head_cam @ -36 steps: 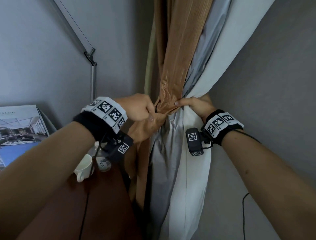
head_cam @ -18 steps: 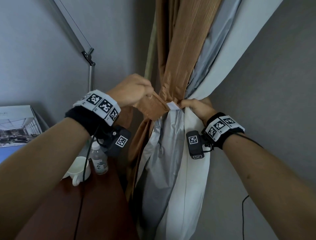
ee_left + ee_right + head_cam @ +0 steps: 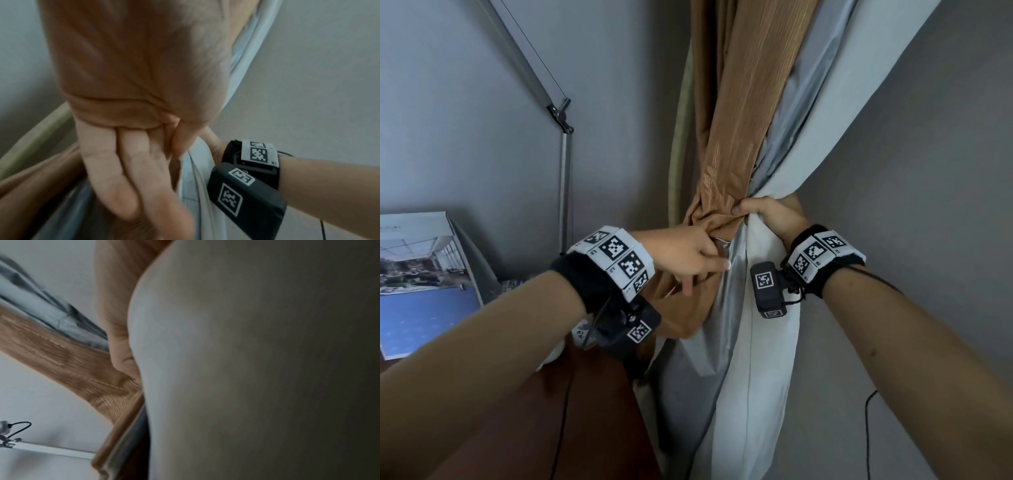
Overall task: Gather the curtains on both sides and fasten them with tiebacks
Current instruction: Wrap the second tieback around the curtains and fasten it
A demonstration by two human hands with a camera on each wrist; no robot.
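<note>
- Head view: left hand (image 3: 681, 255) has dropped from its raised pull, its grip now pinching the tan tieback (image 3: 714, 224) at the curtain (image 3: 736, 137) waist.
- Right hand (image 3: 770, 217) clutches the gathered bundle, right of it.
- Likely tightening; fastening remains.

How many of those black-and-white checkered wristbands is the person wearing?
2. One wristband is on the left wrist, beside the brown curtain; the other wristband is on the right wrist, by the white lining.
</note>
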